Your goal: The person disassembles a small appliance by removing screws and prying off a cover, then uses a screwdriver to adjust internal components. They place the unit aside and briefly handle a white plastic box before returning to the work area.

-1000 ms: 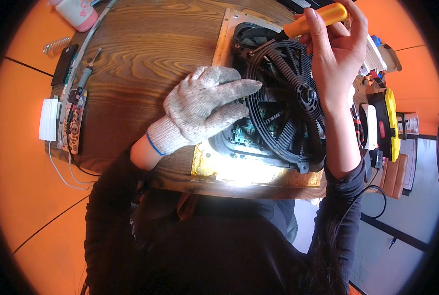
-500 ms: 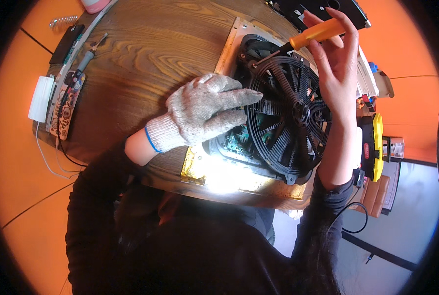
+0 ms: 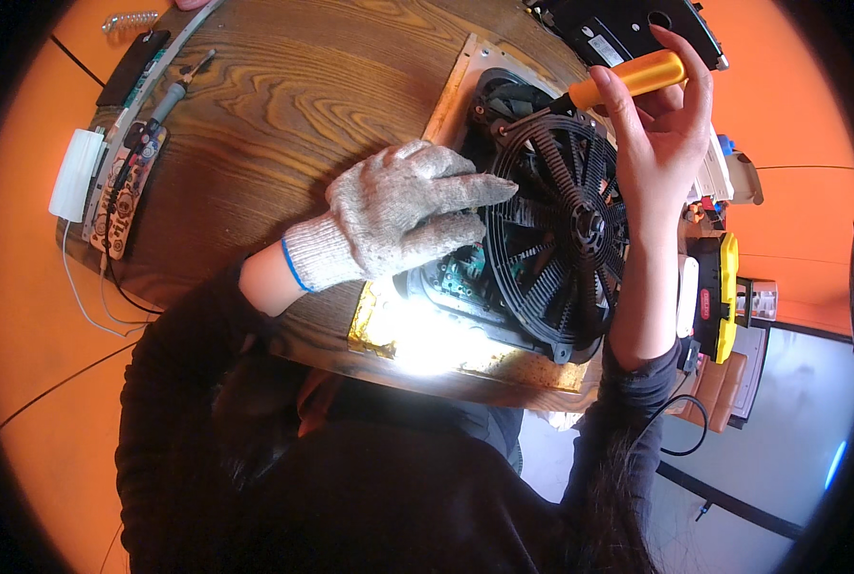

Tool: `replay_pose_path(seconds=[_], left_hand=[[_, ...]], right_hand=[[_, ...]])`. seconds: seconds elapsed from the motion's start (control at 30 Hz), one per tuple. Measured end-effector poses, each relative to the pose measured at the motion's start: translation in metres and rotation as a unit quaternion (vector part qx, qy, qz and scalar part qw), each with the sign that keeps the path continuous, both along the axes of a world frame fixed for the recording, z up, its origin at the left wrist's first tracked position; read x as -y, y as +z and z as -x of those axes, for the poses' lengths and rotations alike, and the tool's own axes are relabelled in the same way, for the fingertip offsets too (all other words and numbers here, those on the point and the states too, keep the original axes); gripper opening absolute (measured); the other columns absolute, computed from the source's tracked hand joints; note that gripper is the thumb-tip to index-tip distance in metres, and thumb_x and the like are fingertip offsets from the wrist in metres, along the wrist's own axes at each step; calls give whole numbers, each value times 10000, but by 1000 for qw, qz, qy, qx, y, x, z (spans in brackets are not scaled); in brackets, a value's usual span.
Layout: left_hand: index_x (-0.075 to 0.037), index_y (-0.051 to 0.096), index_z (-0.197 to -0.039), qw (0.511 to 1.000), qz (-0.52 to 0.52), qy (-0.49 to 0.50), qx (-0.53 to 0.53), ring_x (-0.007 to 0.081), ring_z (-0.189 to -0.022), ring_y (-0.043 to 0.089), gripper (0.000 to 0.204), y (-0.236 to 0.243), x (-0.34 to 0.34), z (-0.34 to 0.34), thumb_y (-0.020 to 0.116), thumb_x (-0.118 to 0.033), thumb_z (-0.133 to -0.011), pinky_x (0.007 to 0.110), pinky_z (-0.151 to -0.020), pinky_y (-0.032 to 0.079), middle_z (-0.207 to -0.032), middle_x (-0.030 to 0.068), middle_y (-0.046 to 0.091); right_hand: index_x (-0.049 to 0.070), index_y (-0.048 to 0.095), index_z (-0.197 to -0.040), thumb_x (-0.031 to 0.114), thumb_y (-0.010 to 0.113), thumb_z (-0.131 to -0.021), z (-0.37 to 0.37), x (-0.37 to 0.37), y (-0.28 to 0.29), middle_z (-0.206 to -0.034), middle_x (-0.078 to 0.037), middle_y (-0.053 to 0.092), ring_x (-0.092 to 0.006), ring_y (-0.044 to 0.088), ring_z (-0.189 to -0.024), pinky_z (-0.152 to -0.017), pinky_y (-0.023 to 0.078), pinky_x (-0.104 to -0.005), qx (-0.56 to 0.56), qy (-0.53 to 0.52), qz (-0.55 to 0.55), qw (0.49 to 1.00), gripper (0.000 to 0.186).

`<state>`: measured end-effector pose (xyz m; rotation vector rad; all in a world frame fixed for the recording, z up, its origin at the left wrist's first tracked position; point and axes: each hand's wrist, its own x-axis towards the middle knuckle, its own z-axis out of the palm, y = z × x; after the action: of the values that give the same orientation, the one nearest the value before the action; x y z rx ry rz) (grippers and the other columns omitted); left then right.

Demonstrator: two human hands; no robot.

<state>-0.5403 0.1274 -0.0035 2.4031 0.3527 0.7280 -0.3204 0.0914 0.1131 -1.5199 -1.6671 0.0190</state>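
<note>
A round black spoked coil frame (image 3: 532,253) sits tilted in an open appliance housing (image 3: 465,359), whose pale edges look stained brown. Part of a green circuit board (image 3: 463,273) shows below the frame. My left hand (image 3: 398,210), in a grey-white knit glove with a blue cuff edge, lies with fingers stretched out, the tips on the frame's left rim. In my bare right hand (image 3: 671,158) is a screwdriver with an orange handle (image 3: 633,80), held between thumb and fingers. Its shaft slants down left to a lug at the frame's upper left; the exact tip contact is hard to make out.
On the wooden table (image 3: 255,124), a soldering iron (image 3: 169,100) lies at the left beside a patterned power strip (image 3: 126,206) and a white adapter (image 3: 76,175) with cables. A black panel (image 3: 628,33) lies far right. A yellow-and-black case (image 3: 723,297) stands at the right.
The right hand and screwdriver handle have shifted slightly right, and the fingers have changed position around the handle. My left hand stays on the rim. The whole view has moved a little.
</note>
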Motion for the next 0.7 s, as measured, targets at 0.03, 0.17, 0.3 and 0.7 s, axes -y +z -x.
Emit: replay_pose_path(seconds=[0.03, 0.17, 0.3, 0.7], left_hand=[[-155, 580, -1294, 1000, -6, -1, 6, 340, -1072, 557, 448, 0, 0, 0, 561, -316, -877, 444, -947, 434, -1167, 158, 589], [-153, 581, -1292, 1000, -7, 1, 5, 339, -1068, 558, 445, 0, 1, 0, 569, -296, -870, 442, -945, 435, -1166, 155, 591], [-157, 580, -1293, 1000, -26, 9, -6, 336, -1077, 554, 444, 0, 0, -1, 576, -281, -867, 442, -950, 432, -1168, 152, 591], [-172, 573, -1305, 1000, -17, 1, 12, 328, -1088, 554, 441, 0, 0, 1, 569, -312, -887, 439, -953, 432, -1178, 148, 593]], right_hand=[[76, 391, -1370, 76, 626, -918, -1, 0, 1, -1096, -196, 646, -223, 635, -1057, -883, 539, -345, -38, 47, 4, 998, 509], [66, 390, -1373, 103, 635, -918, -5, -1, 3, -1096, -185, 653, -219, 641, -1043, -866, 544, -337, -93, 122, 18, 988, 518], [94, 367, -1390, 122, 555, -962, -8, 2, 3, -1224, -205, 597, -277, 590, -1154, -928, 523, -399, -33, 50, 31, 998, 469], [93, 360, -1367, 113, 547, -969, -8, 7, 0, -1090, -176, 626, -205, 621, -1064, -815, 577, -334, -209, 128, 39, 969, 441]])
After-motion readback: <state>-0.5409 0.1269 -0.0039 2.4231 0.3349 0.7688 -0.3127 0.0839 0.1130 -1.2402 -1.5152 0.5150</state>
